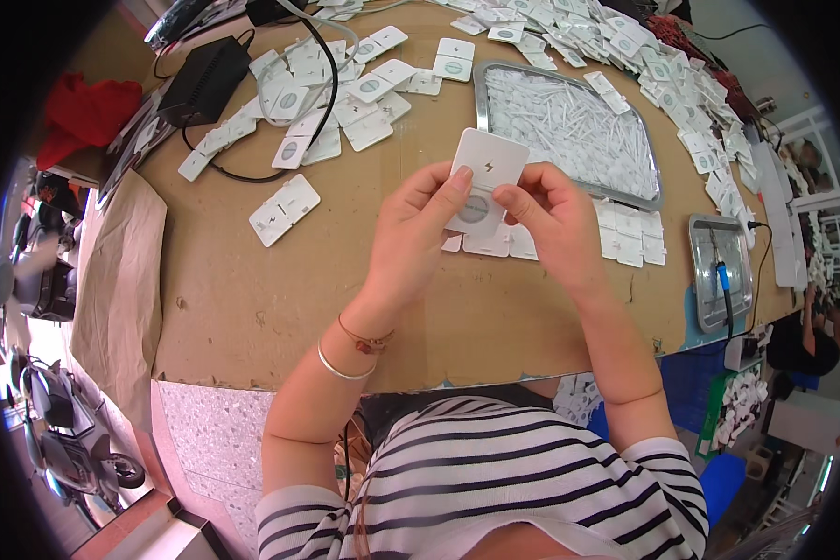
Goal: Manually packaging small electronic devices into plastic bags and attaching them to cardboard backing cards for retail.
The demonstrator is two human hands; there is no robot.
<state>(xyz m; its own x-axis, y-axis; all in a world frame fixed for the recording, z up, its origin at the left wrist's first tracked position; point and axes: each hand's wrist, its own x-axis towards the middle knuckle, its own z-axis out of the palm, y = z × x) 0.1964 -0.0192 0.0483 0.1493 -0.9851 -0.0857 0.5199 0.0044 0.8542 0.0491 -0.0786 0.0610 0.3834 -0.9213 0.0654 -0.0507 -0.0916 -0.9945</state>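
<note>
Between my two hands I hold up a white plastic panel with a small lightning mark on its upper half and a grey round patch on its lower half. My left hand grips its left edge, thumb on the front face. On the right side, my right hand pinches the lower part, fingers curled behind. Just beneath the hands, a row of similar white panels lies on the table, partly hidden by them. Beyond my right hand stands a metal tray full of small white plastic pieces.
One loose white panel lies to the left. A black power box with a cable sits among more panels at the back left. A heap of panels covers the far right. A small metal tray holds a blue-handled tool.
</note>
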